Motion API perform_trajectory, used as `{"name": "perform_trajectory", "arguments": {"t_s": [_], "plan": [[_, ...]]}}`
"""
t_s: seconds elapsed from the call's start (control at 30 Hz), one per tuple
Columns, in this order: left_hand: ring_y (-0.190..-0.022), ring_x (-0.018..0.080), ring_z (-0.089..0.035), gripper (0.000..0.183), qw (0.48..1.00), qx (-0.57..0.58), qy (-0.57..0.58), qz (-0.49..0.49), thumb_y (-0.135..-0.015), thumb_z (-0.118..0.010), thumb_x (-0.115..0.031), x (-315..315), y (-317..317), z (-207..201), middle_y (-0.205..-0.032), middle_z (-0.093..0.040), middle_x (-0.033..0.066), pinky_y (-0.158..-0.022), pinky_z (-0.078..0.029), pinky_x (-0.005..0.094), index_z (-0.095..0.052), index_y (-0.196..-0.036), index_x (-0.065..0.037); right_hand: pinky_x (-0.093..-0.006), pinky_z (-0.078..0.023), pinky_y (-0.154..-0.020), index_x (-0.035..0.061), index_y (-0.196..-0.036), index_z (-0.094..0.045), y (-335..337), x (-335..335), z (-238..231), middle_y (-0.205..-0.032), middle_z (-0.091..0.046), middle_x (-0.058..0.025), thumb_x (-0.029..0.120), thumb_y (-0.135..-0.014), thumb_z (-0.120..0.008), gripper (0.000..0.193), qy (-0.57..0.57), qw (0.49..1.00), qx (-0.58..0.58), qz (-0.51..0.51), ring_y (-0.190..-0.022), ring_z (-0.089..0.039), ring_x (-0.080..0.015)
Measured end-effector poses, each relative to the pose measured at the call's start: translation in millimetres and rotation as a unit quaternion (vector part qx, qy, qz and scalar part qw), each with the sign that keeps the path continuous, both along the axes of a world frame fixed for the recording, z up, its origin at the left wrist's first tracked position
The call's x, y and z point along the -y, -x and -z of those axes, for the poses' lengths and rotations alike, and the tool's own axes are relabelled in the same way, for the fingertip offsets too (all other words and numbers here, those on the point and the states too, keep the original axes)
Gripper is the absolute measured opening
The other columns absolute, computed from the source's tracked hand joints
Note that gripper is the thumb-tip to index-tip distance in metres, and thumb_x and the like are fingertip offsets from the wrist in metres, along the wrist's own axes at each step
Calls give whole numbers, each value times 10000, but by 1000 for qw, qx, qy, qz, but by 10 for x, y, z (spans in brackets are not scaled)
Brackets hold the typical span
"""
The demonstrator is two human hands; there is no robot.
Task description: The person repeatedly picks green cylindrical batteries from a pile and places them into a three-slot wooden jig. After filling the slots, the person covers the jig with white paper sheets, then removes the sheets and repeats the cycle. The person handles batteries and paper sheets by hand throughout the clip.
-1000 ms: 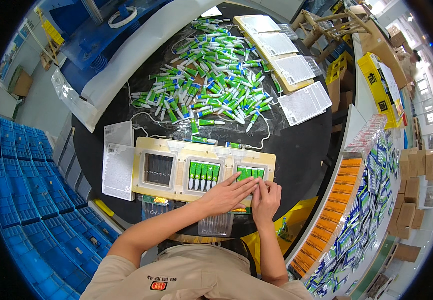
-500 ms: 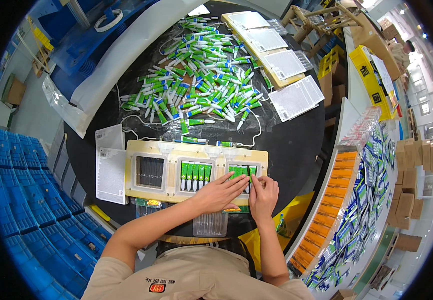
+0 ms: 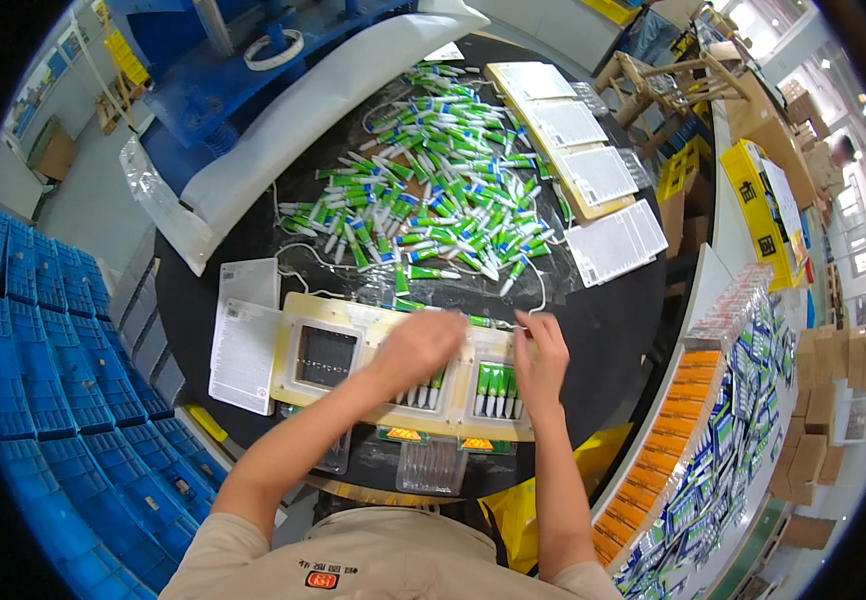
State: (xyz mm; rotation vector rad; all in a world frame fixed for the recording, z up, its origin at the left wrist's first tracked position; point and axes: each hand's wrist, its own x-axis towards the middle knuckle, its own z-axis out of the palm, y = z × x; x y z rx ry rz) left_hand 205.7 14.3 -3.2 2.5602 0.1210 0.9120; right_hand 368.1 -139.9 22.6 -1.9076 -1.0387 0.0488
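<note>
A pale yellow frame (image 3: 286, 350) with three windows lies in front of me. Green tubes with white caps (image 3: 496, 392) stand in a row in its right window. More tubes (image 3: 419, 396) show in the middle window, partly covered by my left arm; the left window (image 3: 327, 356) has no tubes in it. My left hand (image 3: 423, 348) is smeared by motion above the frame's middle, its fingers unclear. At the right window's far corner is my right hand (image 3: 544, 358), thumb and fingers apart, nothing visible between them. Beyond the frame spreads a heap of green and white tubes (image 3: 443, 200).
Printed cards (image 3: 243, 350) lie left of the frame, others (image 3: 616, 243) at the far right beside a second card-filled frame (image 3: 588, 205). Clear plastic trays (image 3: 431, 467) sit at the near edge. White cord (image 3: 541, 285) crosses the black table. Blue crates (image 3: 63, 370) stand left.
Both hands have lifted from the right window, uncovering its row of tubes. My left hand has moved up and left over the frame; my right hand has moved toward its far edge.
</note>
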Motion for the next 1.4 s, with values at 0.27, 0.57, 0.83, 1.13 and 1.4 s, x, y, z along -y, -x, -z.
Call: {"name": "perform_trajectory", "arguments": {"t_s": [0.27,0.57,0.83,1.13,1.4], "plan": [[-951,315,-647,201,969,-237,-73,-16,-805,-753,-179,-992,-357,160,-945,-621,99,-769,-548,419,-621,-885,-51,-456,-529,-797,55,-965,-709,-332,-1191,344,-1031,-656,-138,170,-829,-788,195,261,961,66,57,-969,-652,-351],[-962,281,-679,228,985,-155,49,-50,-888,-644,-117,-750,1333,-441,-1071,-708,87,-814,-549,411,-681,-1110,-77,-440,-510,-728,24,-1021,-732,-18,-882,110,-921,-649,-123,85,-845,-753,187,145,964,219,-36,-845,-639,-327],[-1246,213,-624,312,963,-229,-137,-42,-879,-592,-147,-672,2091,-80,-1342,-664,65,-1104,-472,392,-712,-1156,-69,-376,-452,-606,-9,-1150,-704,1494,-776,115,-738,-563,-73,137,-833,-787,358,21,915,274,-295,-670,-563,-239],[-1367,210,-543,350,970,-196,-50,-136,-918,-653,-213,-649,2050,-164,-1348,-665,60,-1207,-324,533,-693,-1246,-97,-422,-462,-744,7,-1174,-698,1665,-1074,60,-872,-602,-122,454,-793,-799,595,123,926,158,-321,-849,-598,-308],[-998,298,-644,212,944,-84,105,-302,-868,-740,-244,-1530,852,51,-993,-688,77,-839,-502,436,-705,-987,-72,-468,-529,-704,-2,-895,-694,882,-2424,423,-915,-643,-187,245,-900,-741,252,147,965,153,-154,-819,-668,-403]]}}
